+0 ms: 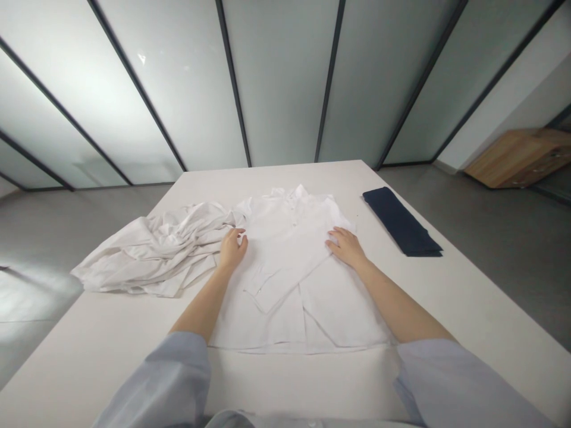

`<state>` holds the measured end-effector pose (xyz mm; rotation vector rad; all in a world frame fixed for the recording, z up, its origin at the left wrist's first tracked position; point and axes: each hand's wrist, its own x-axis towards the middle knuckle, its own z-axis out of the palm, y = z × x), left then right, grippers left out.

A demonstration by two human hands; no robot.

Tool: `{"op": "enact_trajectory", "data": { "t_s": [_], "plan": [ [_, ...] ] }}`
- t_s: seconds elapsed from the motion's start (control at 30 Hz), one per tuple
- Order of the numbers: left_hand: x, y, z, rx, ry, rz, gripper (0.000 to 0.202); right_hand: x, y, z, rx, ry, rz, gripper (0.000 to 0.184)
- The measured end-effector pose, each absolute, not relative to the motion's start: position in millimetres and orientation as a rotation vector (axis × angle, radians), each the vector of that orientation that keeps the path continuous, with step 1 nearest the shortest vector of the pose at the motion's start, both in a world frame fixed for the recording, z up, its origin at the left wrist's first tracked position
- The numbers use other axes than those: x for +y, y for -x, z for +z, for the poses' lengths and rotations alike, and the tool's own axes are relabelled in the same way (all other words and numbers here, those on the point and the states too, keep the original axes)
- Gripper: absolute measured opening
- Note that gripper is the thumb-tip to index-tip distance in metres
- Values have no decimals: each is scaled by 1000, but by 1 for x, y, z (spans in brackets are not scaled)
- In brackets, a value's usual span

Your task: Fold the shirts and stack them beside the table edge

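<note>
A white shirt (285,244) lies spread on the table, its collar pointing away from me and its hem towards me. One sleeve is folded diagonally across the front, with the cuff near the lower left. At the shirt's left edge is my left hand (234,248), its fingers loosely bent and apart from the thumb, nothing visibly held. My right hand (346,245) rests on the shirt's right side near the shoulder, fingers spread. Just left of my left hand is a crumpled heap of white cloth (156,249).
The white table (446,297) reaches out to a frosted glass partition (285,83). A folded dark navy cloth (399,220) lies near the right table edge. Beyond it, a wooden cabinet (520,157) stands on the grey floor.
</note>
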<state>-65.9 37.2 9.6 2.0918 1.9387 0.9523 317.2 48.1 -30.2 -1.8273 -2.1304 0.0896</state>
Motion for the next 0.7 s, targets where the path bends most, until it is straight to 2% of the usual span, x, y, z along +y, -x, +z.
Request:
{"op": "enact_trajectory", "data": {
  "t_s": [0.17,0.27,0.4,0.57,0.7],
  "plan": [
    [66,88,29,2116,-2090,956,39,47,-316,-29,-2131,1832,84,40],
    [90,96,38,2287,-2009,764,55,46,-316,-29,-2130,1824,85,40],
    [107,86,40,2131,-2143,352,34,47,-316,-30,-2121,1823,83,39],
    [97,49,24,1757,-2461,439,19,47,-317,-31,-2124,1813,93,39],
    [95,33,17,1678,-2225,419,36,48,-318,-33,-2117,1808,93,39]
  ]
}}
